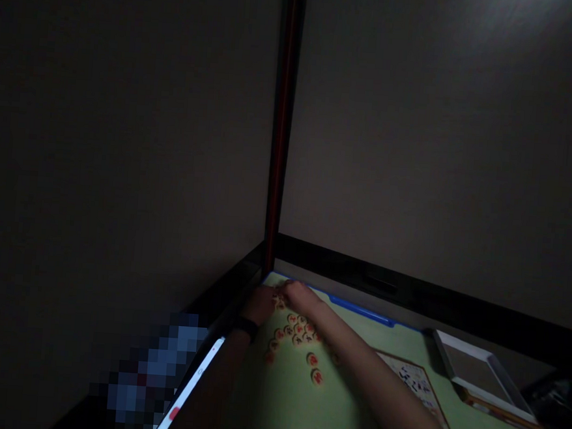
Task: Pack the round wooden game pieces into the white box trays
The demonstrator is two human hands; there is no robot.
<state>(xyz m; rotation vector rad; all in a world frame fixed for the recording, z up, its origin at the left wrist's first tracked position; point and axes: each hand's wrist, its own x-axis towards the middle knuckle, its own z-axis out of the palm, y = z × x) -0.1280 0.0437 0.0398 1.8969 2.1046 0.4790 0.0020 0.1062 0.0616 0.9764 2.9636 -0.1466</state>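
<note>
Near the round pieces [298, 330], the right forearm [376, 384] partly hides a brown-edged board [421, 384].

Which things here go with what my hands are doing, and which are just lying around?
In use:
- Round pieces, some right by your left hand and right hand
- Table under them

Apparently just lying around:
- Patterned board, partly behind your right forearm
- White tray, farther right
</note>
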